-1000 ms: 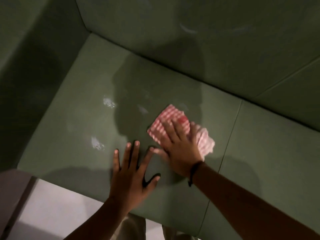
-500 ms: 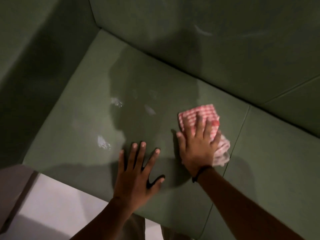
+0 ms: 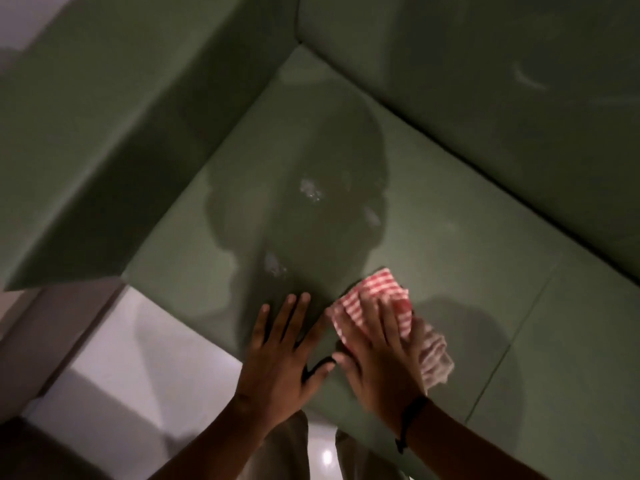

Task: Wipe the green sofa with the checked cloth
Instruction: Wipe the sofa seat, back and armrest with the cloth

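The green sofa (image 3: 467, 244) fills most of the view, its seat cushion running from the corner toward me. A red-and-white checked cloth (image 3: 372, 292) lies crumpled on the seat near the front edge. My right hand (image 3: 377, 355) presses flat on top of the cloth, fingers spread, a dark band on the wrist. My left hand (image 3: 280, 351) rests flat on the seat just left of the cloth, fingers apart, holding nothing. Pale wet smears (image 3: 310, 190) show on the cushion beyond my hands.
The sofa's armrest (image 3: 104, 150) rises at the left and the backrest (image 3: 485, 81) at the top right. A seam (image 3: 512, 344) splits the seat into two cushions at the right. Pale floor (image 3: 138, 375) lies below the front edge.
My right hand has dragged the cloth back toward the seat's front edge and closer to my left hand. The view has shifted, bringing the armrest and floor further in.
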